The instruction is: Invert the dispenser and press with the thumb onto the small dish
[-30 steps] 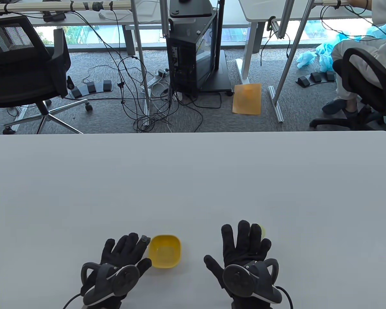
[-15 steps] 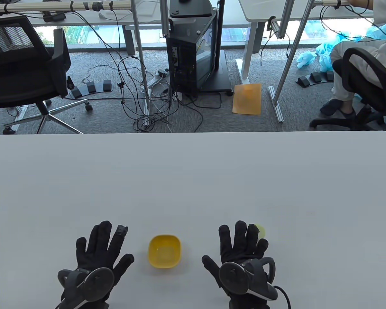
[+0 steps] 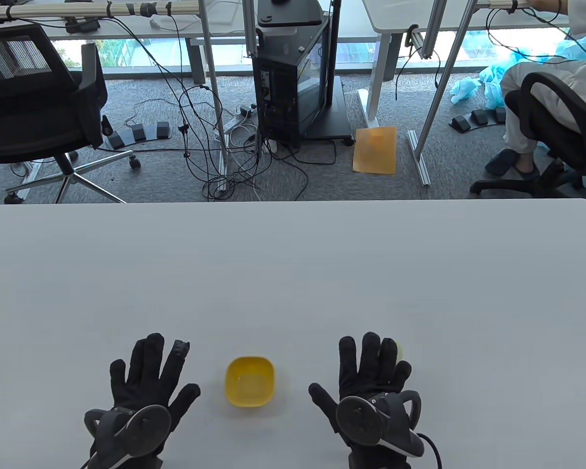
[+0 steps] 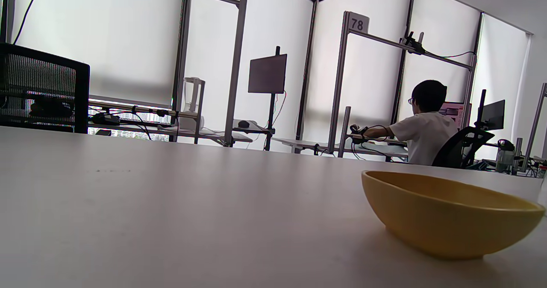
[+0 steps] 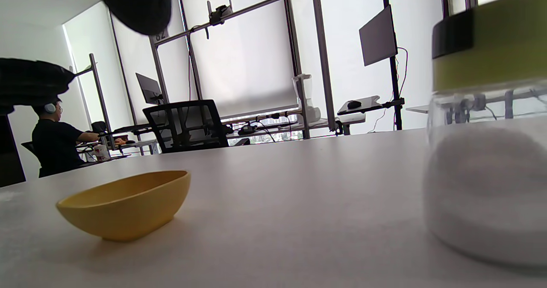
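A small yellow dish (image 3: 250, 381) stands empty on the white table (image 3: 293, 273) near the front edge, between my hands. It also shows in the left wrist view (image 4: 448, 213) and the right wrist view (image 5: 126, 204). The dispenser (image 5: 487, 151), a clear jar of white powder with a green top, stands upright in front of my right hand. In the table view only a sliver of its green top (image 3: 399, 350) shows past my fingers. My left hand (image 3: 146, 371) lies flat and spread on the table, left of the dish. My right hand (image 3: 371, 371) lies flat and spread, holding nothing.
The table's far edge (image 3: 293, 202) runs across the middle of the table view. Beyond it are the floor, a black office chair (image 3: 34, 97), cables and a computer tower (image 3: 293, 78).
My left hand has moved left, away from the dish, and now lies spread flat. My right hand has barely shifted. The dish has not moved.
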